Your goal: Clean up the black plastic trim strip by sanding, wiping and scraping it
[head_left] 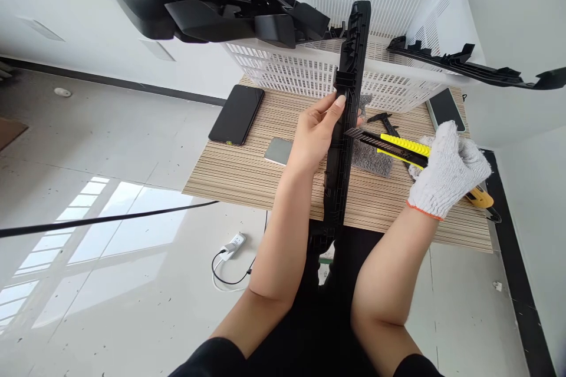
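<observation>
My bare left hand (316, 132) grips a long black plastic trim piece (338, 171), thumb on its face and fingers wrapped behind. The piece stands lengthwise before me, its far end rising over the basket's rim. In a white knitted glove, my right hand (451, 168) is closed around a yellow and black utility knife (402, 150). The knife's blade is out, and its tip meets the right edge of the trim piece just below my left fingers. Behind the blade a grey fuzzy cloth (374, 160) lies on the striped table (239, 174).
A white slatted basket (283, 68) stands at the back, with black plastic parts (230, 9) jutting out left and another black strip (464, 65) across its right rim. A black phone (236, 115), calipers (387, 123) and a dark-screened device (446, 109) lie around. A power strip (234, 246) rests below.
</observation>
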The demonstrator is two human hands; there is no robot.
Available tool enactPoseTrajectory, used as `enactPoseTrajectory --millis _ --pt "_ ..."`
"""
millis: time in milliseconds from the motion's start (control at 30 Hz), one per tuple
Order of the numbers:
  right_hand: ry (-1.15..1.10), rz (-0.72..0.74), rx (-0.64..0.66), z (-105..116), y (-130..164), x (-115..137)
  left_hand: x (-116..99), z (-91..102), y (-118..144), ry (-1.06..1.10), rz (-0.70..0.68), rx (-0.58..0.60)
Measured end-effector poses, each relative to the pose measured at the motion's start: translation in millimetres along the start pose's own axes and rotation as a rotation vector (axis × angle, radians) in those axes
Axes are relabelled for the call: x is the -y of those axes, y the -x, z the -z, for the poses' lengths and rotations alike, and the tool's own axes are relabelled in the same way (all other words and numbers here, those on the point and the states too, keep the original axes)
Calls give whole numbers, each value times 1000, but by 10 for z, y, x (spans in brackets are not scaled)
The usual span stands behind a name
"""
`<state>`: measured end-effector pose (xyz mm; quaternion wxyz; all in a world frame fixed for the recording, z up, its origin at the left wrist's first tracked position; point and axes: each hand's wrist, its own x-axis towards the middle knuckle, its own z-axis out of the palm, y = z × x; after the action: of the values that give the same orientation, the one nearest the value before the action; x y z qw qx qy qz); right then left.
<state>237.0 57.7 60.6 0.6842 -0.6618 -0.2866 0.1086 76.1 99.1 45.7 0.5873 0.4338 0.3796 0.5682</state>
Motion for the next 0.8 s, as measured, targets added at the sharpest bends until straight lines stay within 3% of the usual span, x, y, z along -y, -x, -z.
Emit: enactPoseTrajectory --millis 467,667,800 --pt "21 -39 30 46 -34 -41 36 14 -2 -1 -39 -2" --pt "7 27 -42 50 -5 32 54 36 -12 1 -46 -5" --pt "47 159 -69 61 -5 26 42 29 -9 -16 -36 -17"
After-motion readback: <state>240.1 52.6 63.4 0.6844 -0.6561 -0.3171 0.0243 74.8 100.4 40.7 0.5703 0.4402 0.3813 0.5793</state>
